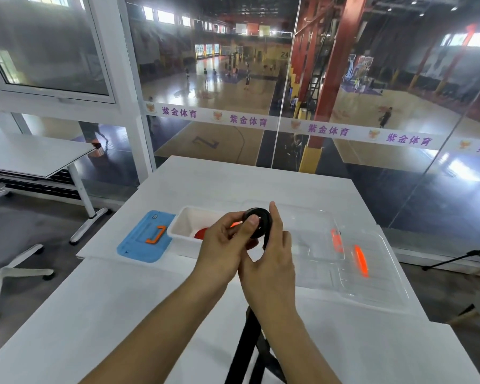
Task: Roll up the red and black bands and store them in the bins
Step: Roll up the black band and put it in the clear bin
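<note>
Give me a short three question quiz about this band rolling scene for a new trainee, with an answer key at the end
1. True or false: the black band is fully rolled up.
2. What lies inside the white bin? A) a red roll B) a black roll C) nothing
3. Fill in: the blue lid lies to the ____ of the white bin.

Key: 1. False; the left hand and right hand hold the roll while a loose tail runs down over the table. 2. A, the red roll. 3. Left.
</note>
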Available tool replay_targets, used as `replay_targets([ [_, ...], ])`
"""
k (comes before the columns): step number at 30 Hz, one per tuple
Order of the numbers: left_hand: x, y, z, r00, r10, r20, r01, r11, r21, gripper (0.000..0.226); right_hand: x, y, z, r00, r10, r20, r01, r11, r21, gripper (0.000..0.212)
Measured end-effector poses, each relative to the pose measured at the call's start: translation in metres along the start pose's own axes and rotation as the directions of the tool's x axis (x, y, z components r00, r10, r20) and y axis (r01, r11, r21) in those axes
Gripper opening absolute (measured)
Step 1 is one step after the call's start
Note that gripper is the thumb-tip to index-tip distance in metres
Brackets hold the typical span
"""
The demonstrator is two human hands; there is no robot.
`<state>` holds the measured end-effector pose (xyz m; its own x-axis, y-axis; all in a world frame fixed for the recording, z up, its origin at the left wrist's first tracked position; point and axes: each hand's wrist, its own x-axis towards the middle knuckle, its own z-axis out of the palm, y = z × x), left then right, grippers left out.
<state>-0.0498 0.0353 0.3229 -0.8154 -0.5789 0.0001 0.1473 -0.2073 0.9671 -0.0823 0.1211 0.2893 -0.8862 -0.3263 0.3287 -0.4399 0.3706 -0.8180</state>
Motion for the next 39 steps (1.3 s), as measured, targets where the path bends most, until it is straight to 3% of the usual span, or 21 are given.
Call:
replay_targets([
  [4,0.001,-0.001,-0.009,0.996,-0.061,0.063,0.055,0.994,0.089,0.027,0.003,0.0,-0.007,1.0,-0.007,0.015,0.008,0.994,-0.113,0.073],
  [9,-0.003,0.002,-0.021,0.996,-0.063,0.063,0.059,0.996,0.064,0.026,0.007,-0.001,-0.016,0.987,-0.058,0.153,0.083,0.983,-0.165,0.062],
  [16,-0.011,0.003,-0.012,0.997,-0.072,0.01,0.072,0.984,-0.16,0.026,0.005,-0.006,-0.016,0.997,-0.079,-0.019,0.073,0.973,-0.219,0.076],
  [20,-0.014,0.001,-0.008,0.992,-0.123,0.024,0.125,0.965,-0.231,0.029,0.005,-0.003,-0.012,0.987,-0.158,-0.011,0.15,0.956,-0.253,0.071],
  [25,-0.007,0.011,-0.028,0.958,-0.203,0.203,0.232,0.964,-0.128,0.033,0.015,0.011,-0.026,0.964,-0.199,0.178,0.229,0.958,-0.172,0.062],
  [29,0.002,0.036,-0.048,0.885,-0.266,0.382,0.153,0.941,0.302,0.033,0.024,0.014,-0.039,0.875,-0.278,0.396,0.375,0.907,-0.191,0.067],
  [32,0.008,0.054,-0.051,0.872,-0.296,0.39,0.087,0.878,0.471,0.026,0.027,0.011,-0.043,0.821,-0.35,0.451,0.471,0.861,-0.189,0.071],
  [39,0.005,0.04,-0.047,0.939,-0.168,0.3,0.087,0.96,0.268,0.021,0.027,0.003,-0.049,0.863,-0.336,0.377,0.403,0.908,-0.114,0.073],
])
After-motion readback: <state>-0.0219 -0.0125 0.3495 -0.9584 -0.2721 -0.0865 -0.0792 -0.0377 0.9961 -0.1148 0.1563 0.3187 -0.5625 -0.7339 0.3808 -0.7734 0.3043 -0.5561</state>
